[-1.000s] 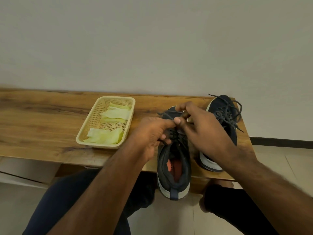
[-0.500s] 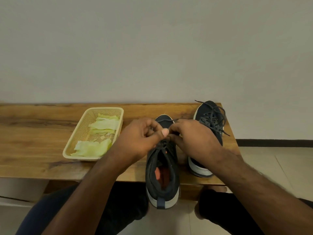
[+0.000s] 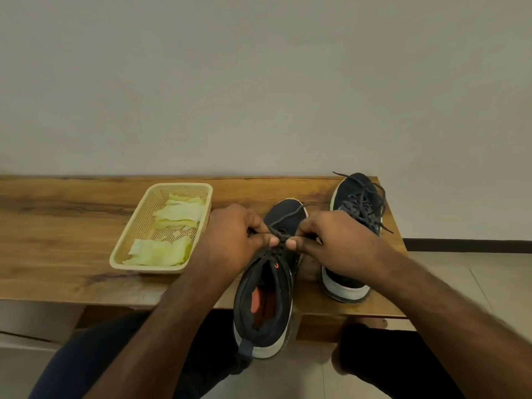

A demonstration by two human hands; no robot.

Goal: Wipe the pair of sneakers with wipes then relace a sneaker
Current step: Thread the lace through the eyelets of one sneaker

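Head view: near sneaker (image 3: 266,286) at six o'clock, heel overhanging the table (image 3: 66,228) edge, toe pointing to twelve. Left hand (image 3: 233,243) and right hand (image 3: 334,240) meeting over its upper eyelets, each grip closed in a pinch on the dark lace (image 3: 280,236), thumbs nearly touching. Second sneaker (image 3: 355,226) at two o'clock, just beside the right hand, laces threaded but lying loose. Basket (image 3: 126,249) at nine o'clock, holding crumpled pale green wipes (image 3: 161,251). Judging by the wipes lying in the basket, wiping probably finished; relacing seemingly near its end, at the top eyelets, with tightening or tying left.
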